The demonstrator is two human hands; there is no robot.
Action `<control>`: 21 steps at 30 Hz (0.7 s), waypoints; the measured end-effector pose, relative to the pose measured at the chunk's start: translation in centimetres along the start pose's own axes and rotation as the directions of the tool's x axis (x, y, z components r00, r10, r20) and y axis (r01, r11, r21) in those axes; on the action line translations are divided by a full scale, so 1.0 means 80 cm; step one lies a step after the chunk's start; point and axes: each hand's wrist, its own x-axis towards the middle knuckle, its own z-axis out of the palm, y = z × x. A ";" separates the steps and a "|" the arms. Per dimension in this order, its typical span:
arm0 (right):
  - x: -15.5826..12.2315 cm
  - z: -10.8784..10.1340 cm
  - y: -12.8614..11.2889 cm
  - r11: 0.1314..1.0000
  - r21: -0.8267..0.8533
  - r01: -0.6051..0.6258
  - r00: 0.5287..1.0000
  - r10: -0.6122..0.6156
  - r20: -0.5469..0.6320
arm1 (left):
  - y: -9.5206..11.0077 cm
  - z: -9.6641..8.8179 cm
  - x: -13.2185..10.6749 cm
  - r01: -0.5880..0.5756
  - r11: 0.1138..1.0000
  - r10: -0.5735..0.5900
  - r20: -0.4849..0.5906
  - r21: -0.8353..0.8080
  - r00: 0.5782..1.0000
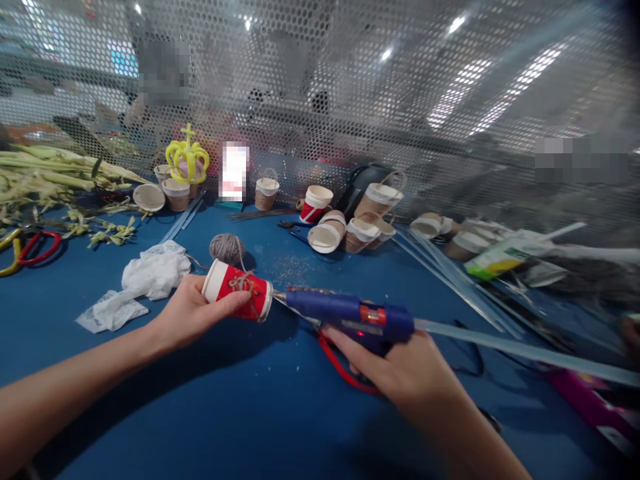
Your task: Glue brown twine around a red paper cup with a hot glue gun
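Observation:
My left hand (pixel 187 313) is closed around a red and white paper cup (pixel 256 288), tipped on its side. A strand of grey yarn lies across the cup, under my thumb. In my right hand (pixel 400 363) is a blue hot glue gun (pixel 345 313) with a long clear glue stick (pixel 525 350) in its back end. The gun's nozzle is at the cup's right end; whether it touches is hard to tell. Red-handled scissors (pixel 345 373) lie beneath the glue gun, partly hidden. Behind the cup sits a ball of grey yarn (pixel 227 249).
Crumpled white plastic (pixel 155 270) lies left of the cup. Several twine-wrapped cups (pixel 363 233) stand or lie at the back, near a lit phone (pixel 234 172) and a yellow crown (pixel 187 160). Loose glue sticks (pixel 460 283) lie right. A perforated metal screen (pixel 300 87) closes off the back.

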 end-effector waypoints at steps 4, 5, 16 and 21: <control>0.009 -0.005 0.004 0.929 0.176 -0.327 0.945 0.320 0.069 | 0.000 0.001 -0.002 -0.061 0.997 0.061 -0.015 0.043 0.998; 0.012 -0.006 0.010 0.896 0.222 -0.384 0.923 0.381 0.062 | 0.000 0.001 -0.002 -0.072 0.996 0.072 -0.012 0.048 0.997; 0.057 0.016 0.096 0.759 -0.135 -0.637 0.771 0.625 -0.122 | -0.003 0.001 -0.004 -0.089 0.996 0.089 0.007 0.008 0.996; 0.061 0.027 0.104 0.730 -0.227 -0.644 0.765 0.621 -0.173 | -0.004 0.001 -0.005 -0.097 0.995 0.097 0.019 0.009 0.995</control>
